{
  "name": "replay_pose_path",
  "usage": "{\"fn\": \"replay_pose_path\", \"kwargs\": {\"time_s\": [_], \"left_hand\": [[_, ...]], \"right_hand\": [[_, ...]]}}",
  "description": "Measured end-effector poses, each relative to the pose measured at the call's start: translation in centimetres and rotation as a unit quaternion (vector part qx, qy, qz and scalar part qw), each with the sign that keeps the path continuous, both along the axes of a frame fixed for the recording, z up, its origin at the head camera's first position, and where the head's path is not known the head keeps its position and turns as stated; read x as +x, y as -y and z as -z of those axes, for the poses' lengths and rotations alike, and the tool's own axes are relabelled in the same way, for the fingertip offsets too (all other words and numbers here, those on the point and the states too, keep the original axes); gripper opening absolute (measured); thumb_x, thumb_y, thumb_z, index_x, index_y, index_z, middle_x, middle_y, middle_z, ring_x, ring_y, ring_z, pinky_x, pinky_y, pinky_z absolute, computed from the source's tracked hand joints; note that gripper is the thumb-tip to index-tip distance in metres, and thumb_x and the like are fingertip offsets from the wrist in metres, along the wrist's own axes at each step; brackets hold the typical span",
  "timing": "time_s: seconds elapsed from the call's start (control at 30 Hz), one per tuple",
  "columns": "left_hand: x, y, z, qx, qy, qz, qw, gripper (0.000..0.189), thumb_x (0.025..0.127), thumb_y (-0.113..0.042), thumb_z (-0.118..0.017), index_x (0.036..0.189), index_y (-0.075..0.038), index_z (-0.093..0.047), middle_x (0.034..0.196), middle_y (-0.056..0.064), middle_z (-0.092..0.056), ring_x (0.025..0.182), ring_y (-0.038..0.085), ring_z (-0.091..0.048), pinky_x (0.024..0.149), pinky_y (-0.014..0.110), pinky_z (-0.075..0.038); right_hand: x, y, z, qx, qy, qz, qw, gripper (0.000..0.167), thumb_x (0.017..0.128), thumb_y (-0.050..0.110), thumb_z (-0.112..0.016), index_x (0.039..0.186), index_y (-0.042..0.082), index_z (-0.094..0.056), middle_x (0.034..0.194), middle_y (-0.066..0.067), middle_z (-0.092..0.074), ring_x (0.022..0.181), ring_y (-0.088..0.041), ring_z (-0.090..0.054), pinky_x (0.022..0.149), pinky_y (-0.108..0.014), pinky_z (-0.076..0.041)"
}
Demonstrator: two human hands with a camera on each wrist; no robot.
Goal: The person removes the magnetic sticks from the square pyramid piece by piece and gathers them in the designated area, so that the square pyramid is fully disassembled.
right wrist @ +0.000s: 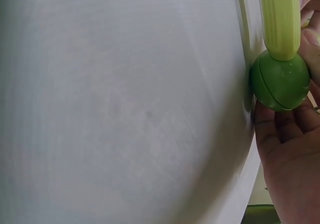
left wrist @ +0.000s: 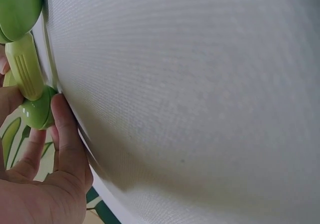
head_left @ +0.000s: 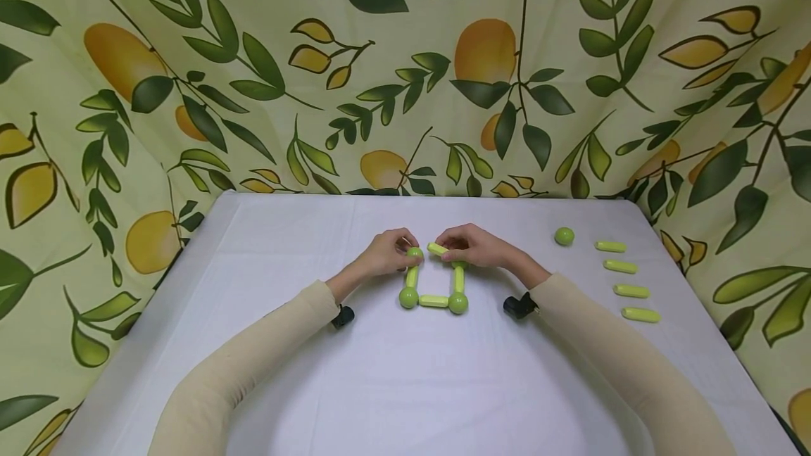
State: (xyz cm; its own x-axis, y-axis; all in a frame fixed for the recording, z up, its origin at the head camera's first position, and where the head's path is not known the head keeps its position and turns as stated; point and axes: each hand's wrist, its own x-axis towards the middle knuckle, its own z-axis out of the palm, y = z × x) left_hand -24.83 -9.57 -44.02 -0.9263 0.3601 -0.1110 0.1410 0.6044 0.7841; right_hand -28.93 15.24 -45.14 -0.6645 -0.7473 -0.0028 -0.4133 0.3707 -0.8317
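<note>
1. From my seat, the head view shows the left hand pinching the far-left ball, a green one, between thumb and fingers.
2. I see the right hand pinching the far rod, a yellow-green piece set at a slant; its right end is hidden from me, and the far-right ball sits at the same fingers.
3. The left rod and right rod run toward the worktop's near edge, to the near-left ball and near-right ball, with the near rod between. This figure lies around mid-worktop, nearer the far edge.
4. Toward the far right corner I have a loose ball.
5. Four spare rods line up along the right edge.
</note>
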Motion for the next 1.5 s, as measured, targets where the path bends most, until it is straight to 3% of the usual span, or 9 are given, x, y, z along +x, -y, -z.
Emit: {"fn": "replay_pose_path", "kwargs": {"time_s": [0.43, 0.67, 0.87, 1.17, 1.3, 1.5], "left_hand": [[-0.1, -0.1, 0.1, 0.008, 0.0, -0.004, 1.0, 0.021, 0.089, -0.013, -0.081, 0.103, -0.007, -0.066, 0.1, 0.007, -0.066, 0.081, 0.019, -0.063, 0.064, 0.027, -0.055], [-0.1, 0.0, 0.1, 0.013, 0.0, 0.0, 0.9999, 0.021, 0.09, -0.013, -0.08, 0.105, -0.006, -0.066, 0.101, 0.008, -0.066, 0.081, 0.019, -0.063, 0.063, 0.027, -0.055], [-0.2, 0.0, 0.1, 0.013, 0.009, 0.003, 0.9999, 0.021, 0.091, -0.013, -0.08, 0.105, -0.007, -0.066, 0.102, 0.009, -0.065, 0.077, 0.018, -0.063, 0.063, 0.027, -0.056], [-0.2, -0.1, 0.1, 0.005, 0.016, 0.005, 0.9999, 0.021, 0.091, -0.013, -0.079, 0.106, -0.007, -0.065, 0.103, 0.009, -0.064, 0.076, 0.018, -0.063, 0.064, 0.027, -0.055], [-0.1, -0.1, 0.1, 0.003, 0.015, 0.006, 0.9999, 0.021, 0.091, -0.013, -0.079, 0.106, -0.007, -0.065, 0.103, 0.008, -0.063, 0.077, 0.018, -0.063, 0.064, 0.027, -0.055], [-0.1, 0.1, 0.1, 0.006, 0.021, 0.004, 0.9998, 0.022, 0.091, -0.014, -0.079, 0.107, -0.007, -0.065, 0.103, 0.008, -0.063, 0.076, 0.017, -0.062, 0.064, 0.027, -0.055]], "right_hand": [[0.8, 0.5, 0.2, -0.013, -0.025, 0.025, 0.9993, 0.018, 0.098, 0.006, -0.07, 0.115, 0.003, -0.068, 0.097, -0.005, -0.065, 0.085, -0.021, -0.057, 0.076, -0.031, -0.048], [0.9, 0.6, 0.6, -0.054, 0.038, 0.047, 0.9967, 0.018, 0.1, 0.001, -0.065, 0.117, 0.001, -0.063, 0.114, -0.016, -0.06, 0.082, -0.026, -0.068, 0.076, -0.033, -0.056], [0.6, -0.2, 0.3, -0.031, -0.016, 0.054, 0.9979, 0.019, 0.097, 0.006, -0.07, 0.116, 0.002, -0.067, 0.112, -0.011, -0.066, 0.097, -0.023, -0.067, 0.087, -0.036, -0.054], [0.4, -3.9, -0.8, -0.015, -0.034, 0.094, 0.9949, 0.02, 0.094, 0.004, -0.074, 0.113, 0.002, -0.07, 0.104, -0.011, -0.072, 0.092, -0.027, -0.068, 0.079, -0.033, -0.055], [1.0, -6.3, -1.1, -0.01, -0.039, 0.12, 0.992, 0.019, 0.093, 0.004, -0.075, 0.112, 0.0, -0.07, 0.103, -0.012, -0.071, 0.091, -0.029, -0.068, 0.074, -0.03, -0.054], [2.6, -10.2, -1.9, 0.019, -0.059, 0.15, 0.9868, 0.018, 0.092, 0.002, -0.075, 0.109, -0.002, -0.072, 0.103, -0.012, -0.069, 0.091, -0.028, -0.067, 0.077, -0.029, -0.054]]}}
